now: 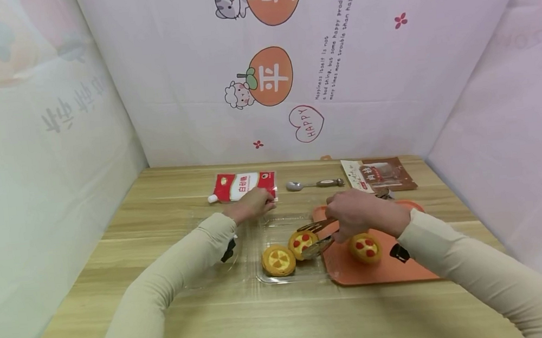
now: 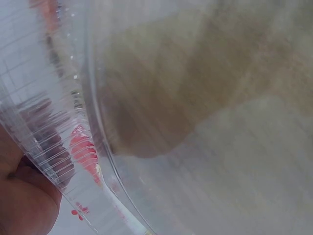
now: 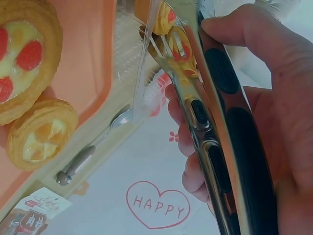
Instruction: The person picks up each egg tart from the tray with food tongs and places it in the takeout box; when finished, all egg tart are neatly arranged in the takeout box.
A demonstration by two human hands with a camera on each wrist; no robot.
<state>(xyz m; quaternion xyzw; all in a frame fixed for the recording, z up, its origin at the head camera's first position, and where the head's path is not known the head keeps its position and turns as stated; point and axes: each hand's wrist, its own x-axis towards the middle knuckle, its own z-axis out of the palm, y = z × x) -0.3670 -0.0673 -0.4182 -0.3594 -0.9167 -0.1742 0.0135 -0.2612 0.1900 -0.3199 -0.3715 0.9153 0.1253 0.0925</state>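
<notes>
Tongs [image 1: 320, 246], held in the curled right hand [image 1: 359, 212], are bracketing a tart [image 1: 299, 244] at lower centre; near centre, the left hand [image 1: 251, 205] is pinching the clear container [image 1: 277, 280].

Shiny metal tongs [image 3: 230, 132], glossy plastic container [image 1: 286, 280], smooth wood-grain table [image 1: 276, 326]

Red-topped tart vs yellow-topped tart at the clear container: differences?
The red-topped tart has red pieces; the yellow-topped tart shows only yellow ones. The tongs have the red-topped tart between their ends; the yellow-topped tart lies outside them. Both: round, golden crust.
</notes>
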